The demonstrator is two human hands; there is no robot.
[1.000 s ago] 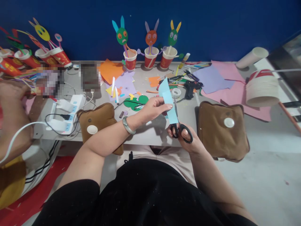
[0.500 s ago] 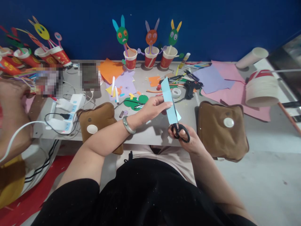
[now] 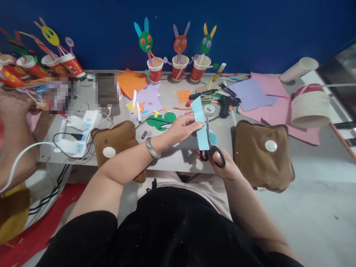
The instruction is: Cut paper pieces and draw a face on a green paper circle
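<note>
Above the table's front edge, my left hand [image 3: 187, 129] pinches a strip of light blue paper [image 3: 200, 128] between thumb and fingers. My right hand [image 3: 221, 161] grips a pair of black-handled scissors [image 3: 217, 156], thumb through one loop. The blades point up along the strip's right edge and are parted. Behind the blades shows another light blue paper piece [image 3: 213, 138]; whether it joins the strip I cannot tell. Under and left of my left hand lie green paper circles [image 3: 156, 120].
Red paper cups [image 3: 155, 70] with paper-faced figures stand along the blue wall. A glue gun [image 3: 224, 105] and tape roll [image 3: 208, 109] lie beyond my hands. Brown pouches [image 3: 261, 155] flank me. At left are a power strip [image 3: 91, 122] and another person's arm [image 3: 18, 137].
The scissor handles have spread and the blades have parted. The strip has dropped slightly, and the blue piece behind the blades now shows farther right.
</note>
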